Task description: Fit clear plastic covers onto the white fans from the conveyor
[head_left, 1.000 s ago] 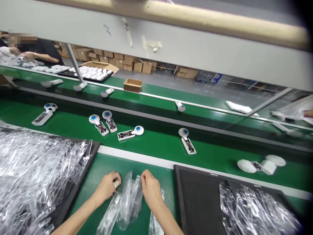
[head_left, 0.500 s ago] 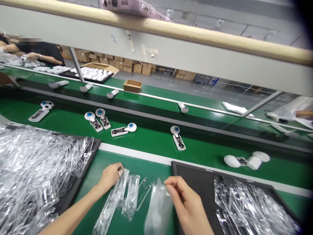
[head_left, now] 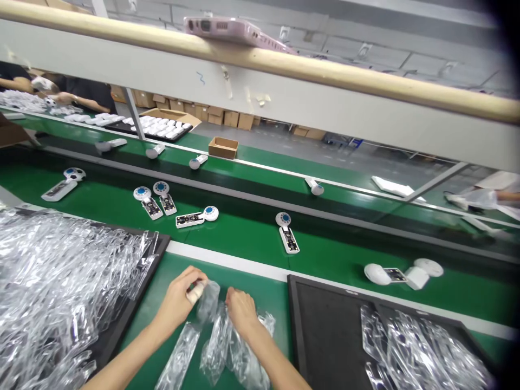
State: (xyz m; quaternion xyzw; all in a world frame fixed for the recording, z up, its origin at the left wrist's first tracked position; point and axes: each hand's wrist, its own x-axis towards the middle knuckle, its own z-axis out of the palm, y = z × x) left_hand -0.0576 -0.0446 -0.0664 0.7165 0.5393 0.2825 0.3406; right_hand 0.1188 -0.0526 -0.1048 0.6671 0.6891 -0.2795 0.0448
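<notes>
Over the green worktop, my left hand [head_left: 184, 292] is closed in a pinch, with a pale wrap on one finger. A thin clear plastic bag [head_left: 208, 302] hangs from its fingertips. Just to the right, my right hand [head_left: 242, 311] has its fingers curled down and together; whatever lies in them is hidden. Below and beside it are crumpled bags [head_left: 249, 360] with clear plastic pieces inside. Another long filled bag [head_left: 179, 355] lies below my left hand.
A black tray heaped with clear plastic pieces [head_left: 60, 287] stands left; another black tray [head_left: 325, 325] with similar pieces stands right. White units with round heads and bare circuit boards [head_left: 289, 239] lie on the green belt. A pink phone [head_left: 235, 30] rests on the shelf. Co-workers sit far left.
My right hand has moved left, close to my left hand, and its bag now lies among the others. My left hand now pinches a loose bag. The units on the near belt have shifted left.
</notes>
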